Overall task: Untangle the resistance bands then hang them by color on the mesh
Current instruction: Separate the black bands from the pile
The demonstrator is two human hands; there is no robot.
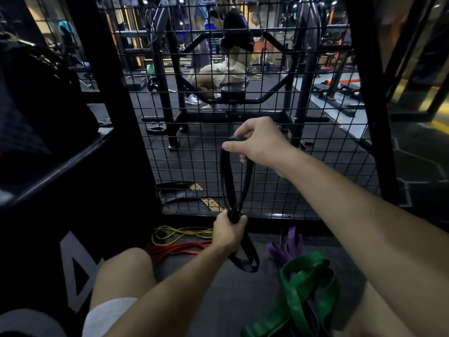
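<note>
A black resistance band point(224, 176) hangs as a long loop in front of the black wire mesh point(303, 152). My right hand point(260, 142) grips its top end, fingers curled round it. Lower down, my left hand point(229, 231) grips the same band where its strands bunch together, and the band's tail droops below to the floor. On the floor lie a yellow band point(179, 233), a red band point(179, 249), purple bands point(286, 246) and a wide green band point(306, 288) tangled with purple strands.
A black box point(73, 190) stands at my left, against the mesh. A black upright post point(374, 105) borders the mesh on the right. Behind the mesh a person sits on a gym machine. My bare knee point(126, 268) is at lower left.
</note>
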